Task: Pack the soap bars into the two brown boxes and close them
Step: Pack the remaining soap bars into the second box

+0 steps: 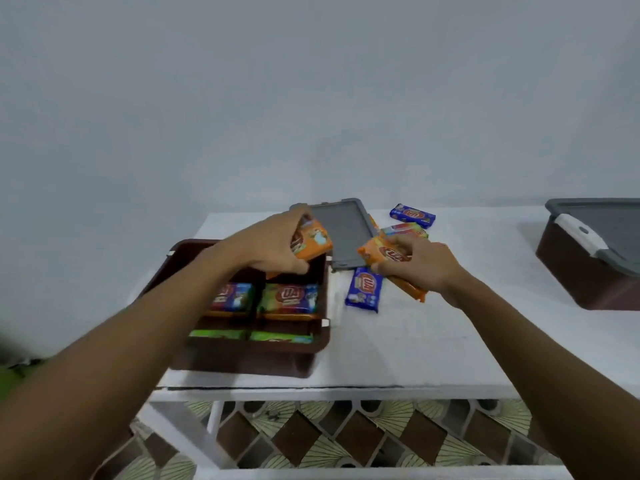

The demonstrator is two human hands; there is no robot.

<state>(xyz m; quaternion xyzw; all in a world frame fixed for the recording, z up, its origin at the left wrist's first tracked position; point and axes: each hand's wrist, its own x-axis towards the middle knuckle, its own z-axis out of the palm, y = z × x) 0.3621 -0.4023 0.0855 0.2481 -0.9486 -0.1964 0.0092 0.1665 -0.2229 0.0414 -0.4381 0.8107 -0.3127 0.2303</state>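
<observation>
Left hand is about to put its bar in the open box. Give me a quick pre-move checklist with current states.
1. Left hand grips the orange bar: ok.
2. That bar is above the open box, at its far end: ok.
3. Free slot under it: cannot tell, the hand hides that corner.
4. Right hand grips the second bar, outside the box: ok.
5. Lid is off, lying on the table beyond the box: ok.
6. All bars packed: not ok, a blue bar and others lie loose on the table.
</observation>
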